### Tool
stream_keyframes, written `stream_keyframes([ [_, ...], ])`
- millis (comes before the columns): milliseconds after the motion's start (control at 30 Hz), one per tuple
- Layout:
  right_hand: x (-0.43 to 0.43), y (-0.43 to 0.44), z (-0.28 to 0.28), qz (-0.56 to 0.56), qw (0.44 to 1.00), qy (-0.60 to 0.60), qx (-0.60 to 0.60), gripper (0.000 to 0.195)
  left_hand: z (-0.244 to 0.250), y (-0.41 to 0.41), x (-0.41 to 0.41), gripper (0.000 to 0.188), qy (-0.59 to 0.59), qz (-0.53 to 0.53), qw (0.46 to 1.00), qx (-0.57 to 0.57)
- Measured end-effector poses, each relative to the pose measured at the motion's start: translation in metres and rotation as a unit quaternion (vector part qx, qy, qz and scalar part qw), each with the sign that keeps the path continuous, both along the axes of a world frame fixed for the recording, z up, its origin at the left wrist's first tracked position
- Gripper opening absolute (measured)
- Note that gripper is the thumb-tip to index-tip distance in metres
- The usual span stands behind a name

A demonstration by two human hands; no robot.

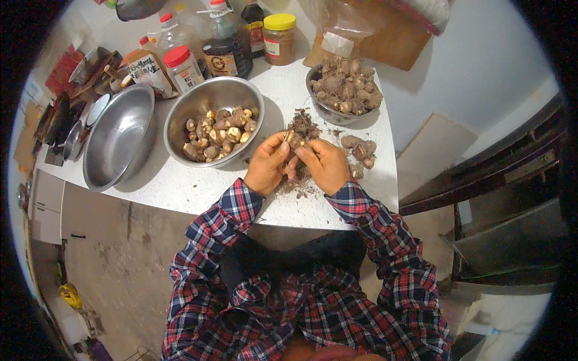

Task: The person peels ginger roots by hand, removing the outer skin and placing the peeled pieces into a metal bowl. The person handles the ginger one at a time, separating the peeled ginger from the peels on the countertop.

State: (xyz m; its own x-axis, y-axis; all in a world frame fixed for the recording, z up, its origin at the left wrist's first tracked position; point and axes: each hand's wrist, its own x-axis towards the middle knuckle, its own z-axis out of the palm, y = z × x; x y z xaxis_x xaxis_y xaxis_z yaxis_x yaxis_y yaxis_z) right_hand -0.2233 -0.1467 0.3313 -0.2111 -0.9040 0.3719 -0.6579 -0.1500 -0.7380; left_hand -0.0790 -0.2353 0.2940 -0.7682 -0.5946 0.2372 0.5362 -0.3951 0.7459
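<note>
Between my two hands is a small brown taro corm (pixel 294 139), gripped by the fingertips above the counter. My left hand (pixel 267 164) pinches its left side, and my right hand (pixel 326 164) has thumb and fingers on its lower right. Dark fibrous peelings (pixel 303 124) lie behind and below the hands. To the left, a steel bowl (pixel 180 104) holds cleaned taro corms (pixel 219 133) with pale patches. A smaller metal bowl (pixel 334 118) at the back right is heaped with hairy, soil-covered taro (pixel 347 85). A loose cluster of taro (pixel 361 149) rests right of my right hand.
An oval steel basin (pixel 119 140) leans at the left. Along the wall stand a yellow-lidded jar (pixel 279 39), a red-lidded jar (pixel 184 68), a large dark-liquid jug (pixel 226 49) and other bottles. The white counter's front edge (pixel 307 225) runs just before my body.
</note>
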Motion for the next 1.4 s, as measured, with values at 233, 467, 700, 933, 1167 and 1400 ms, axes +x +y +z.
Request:
stream_keyframes([
  [233, -0.005, 0.006, 0.017, 0.037, 0.987, -0.140, 0.075, 0.022, 0.014, 0.012, 0.002, 0.041, -0.120, 0.097, 0.982, -0.112],
  [467, 0.005, 0.002, 0.014, 0.034, 0.998, -0.052, -0.029, 0.014, 0.009, 0.011, 0.002, 0.040, -0.088, 0.070, 0.994, -0.006],
  [700, -0.018, 0.005, 0.014, 0.085, 0.985, 0.117, -0.098, 0.015, 0.006, -0.001, 0.007, 0.051, -0.010, -0.062, 0.996, 0.071],
  [933, -0.005, 0.014, 0.031, 0.033, 0.996, 0.066, -0.051, 0.018, 0.009, 0.004, 0.005, 0.043, -0.055, -0.067, 0.991, 0.101],
  [1167, -0.016, -0.009, 0.014, -0.009, 0.993, 0.114, -0.013, 0.028, 0.012, 0.006, 0.003, 0.032, -0.084, -0.103, 0.989, 0.071],
  [1400, -0.007, -0.009, 0.013, 0.044, 0.874, -0.478, 0.069, 0.032, 0.005, 0.002, 0.004, 0.029, -0.016, -0.121, 0.987, 0.105],
])
